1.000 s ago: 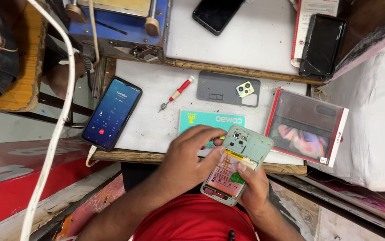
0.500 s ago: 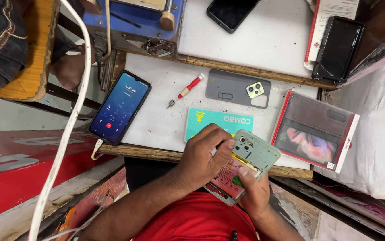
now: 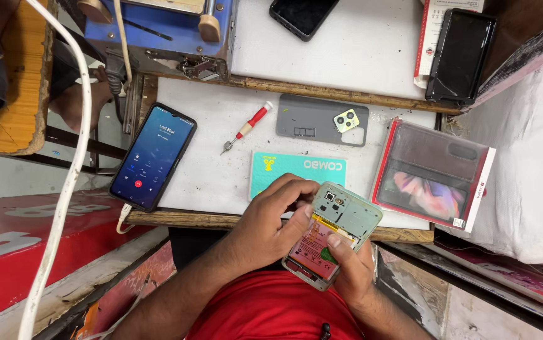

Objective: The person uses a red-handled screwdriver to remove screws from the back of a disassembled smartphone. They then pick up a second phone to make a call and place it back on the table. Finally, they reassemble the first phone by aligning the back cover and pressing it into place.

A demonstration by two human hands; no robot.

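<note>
Opened phone (image 3: 331, 236), back cover off, battery exposed: held at the near table edge (image 3: 221, 220). Right hand (image 3: 353, 271) grips its lower end from beneath; left hand (image 3: 271, 220) fingers curl closed on its upper left edge. Teal box (image 3: 296, 169) just beyond.

The left hand (image 3: 271, 220) covers the opened phone's (image 3: 334, 236) near edge, so what its fingertips pinch cannot be told. The right hand (image 3: 350, 271) hides the phone's underside. Above the hands, the teal box (image 3: 296, 170) is partly covered. Far above, a black phone (image 3: 302, 14) is cut by the top edge.

Matt grey plastic back cover (image 3: 322, 119), seemingly worn wooden table edge (image 3: 221, 220)
</note>
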